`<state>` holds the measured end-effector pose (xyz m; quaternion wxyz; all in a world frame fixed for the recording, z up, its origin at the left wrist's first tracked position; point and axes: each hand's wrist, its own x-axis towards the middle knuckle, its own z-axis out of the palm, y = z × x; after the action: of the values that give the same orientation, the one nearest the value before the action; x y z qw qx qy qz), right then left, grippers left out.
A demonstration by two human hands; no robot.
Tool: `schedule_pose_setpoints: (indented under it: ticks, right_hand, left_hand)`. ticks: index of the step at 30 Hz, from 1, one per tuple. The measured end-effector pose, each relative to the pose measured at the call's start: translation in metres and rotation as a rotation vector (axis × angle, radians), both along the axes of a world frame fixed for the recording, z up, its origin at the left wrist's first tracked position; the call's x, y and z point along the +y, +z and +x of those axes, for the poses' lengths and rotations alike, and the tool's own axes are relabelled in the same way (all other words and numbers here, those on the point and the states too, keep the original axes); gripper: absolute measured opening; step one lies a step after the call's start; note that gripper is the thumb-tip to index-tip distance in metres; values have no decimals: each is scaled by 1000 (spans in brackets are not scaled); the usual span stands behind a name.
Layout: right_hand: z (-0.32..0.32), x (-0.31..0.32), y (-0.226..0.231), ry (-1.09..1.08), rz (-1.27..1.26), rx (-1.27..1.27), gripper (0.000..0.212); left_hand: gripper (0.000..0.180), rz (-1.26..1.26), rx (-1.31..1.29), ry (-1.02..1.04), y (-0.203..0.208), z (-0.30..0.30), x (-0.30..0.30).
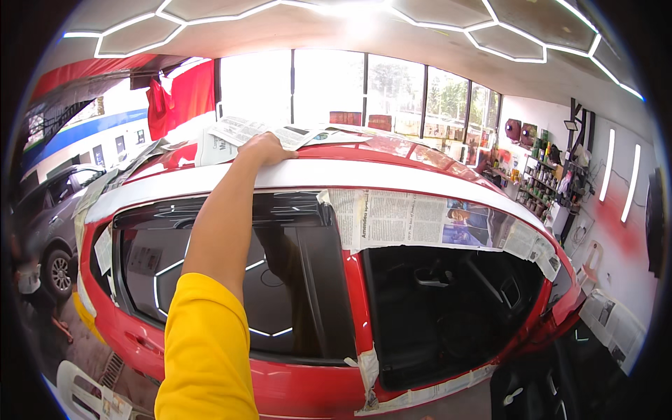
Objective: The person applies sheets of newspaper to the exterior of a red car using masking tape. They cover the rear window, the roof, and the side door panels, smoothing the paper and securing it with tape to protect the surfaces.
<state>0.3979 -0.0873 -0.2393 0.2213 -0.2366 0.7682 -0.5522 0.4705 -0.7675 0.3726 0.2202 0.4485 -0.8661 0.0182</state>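
My left hand (267,148) reaches up to the roof edge of a red car, its arm in a yellow sleeve. Its fingers are curled down at the near edge of a newspaper sheet (238,130) lying on the red roof (336,150); the fingertips are hidden behind the knuckles. Just below the hand, a white band (392,176) runs along the roof's side above the windows. More newspaper (413,218) is taped over the top of the front side window (455,308). The rear side window (294,280) is bare glass. My right hand is out of view.
A white plastic chair (75,388) stands at the lower left, and a grey car (52,231) is parked beyond. At lower right is a black panel (553,378) with newspaper (612,325) near it. Shelves of cans (539,178) line the right wall.
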Motion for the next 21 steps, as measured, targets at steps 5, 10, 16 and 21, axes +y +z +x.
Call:
schedule_pose_setpoints:
  ticks: [5,10,16,21]
  right_hand:
    - [14,-26,-28,-40,48,-4,35]
    - [30,-41,5,-132,-91,-188,34]
    - [-2,-81,80,-103,-202,-78,25]
    - [-89,-130,206,-103,-287,344,62]
  left_hand:
    - [44,-109,35,-20,24,1,-20]
    - [30,-694,874,-81,83,35,-21]
    - [53,-1291,999,-184,173,131,94]
    - [90,-1091,901,-860,150,168,255]
